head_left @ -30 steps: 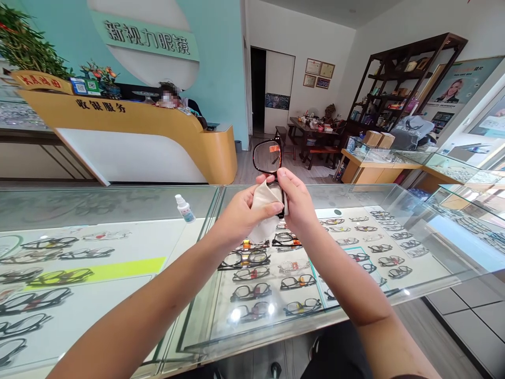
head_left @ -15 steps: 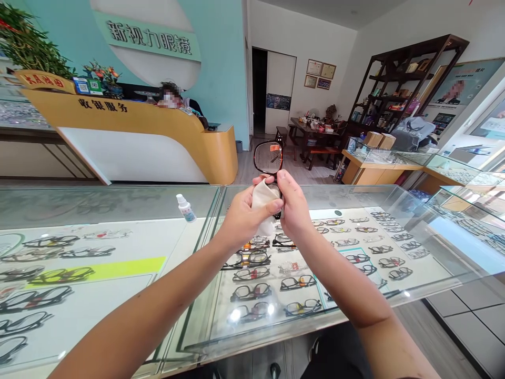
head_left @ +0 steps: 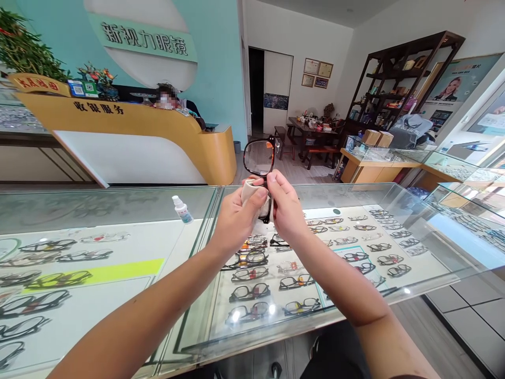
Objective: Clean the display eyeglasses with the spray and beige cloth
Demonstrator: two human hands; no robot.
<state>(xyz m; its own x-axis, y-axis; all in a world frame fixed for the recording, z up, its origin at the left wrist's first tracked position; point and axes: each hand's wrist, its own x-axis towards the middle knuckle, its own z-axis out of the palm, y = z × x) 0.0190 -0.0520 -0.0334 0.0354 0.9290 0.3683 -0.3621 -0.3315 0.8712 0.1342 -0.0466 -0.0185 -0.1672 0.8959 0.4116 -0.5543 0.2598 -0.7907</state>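
Dark tortoiseshell glasses (head_left: pixel 259 157) are held upright over the glass counter, one lens above my hands and the other between them. My left hand (head_left: pixel 239 215) is closed on a pale cloth (head_left: pixel 248 190), its thumb pressing the cloth against the lower lens. The fingers of my right hand (head_left: pixel 284 202) pinch the frame near its bridge, from the right side. An orange sticker shows at the top of the upper lens. Part of the lower lens is hidden by the cloth and fingers.
A white spray bottle (head_left: pixel 182 209) stands on the glass counter (head_left: pixel 197 197) at the left. Rows of glasses (head_left: pixel 250 291) lie under the glass. Beyond is a reception desk (head_left: pixel 221 158) with a person (head_left: pixel 166 97) behind it. A shelf (head_left: pixel 398 79) stands at the back right.
Both hands and the glasses have shifted slightly left in view. The glasses are turned a little, and the cloth sits more bunched under my left thumb.
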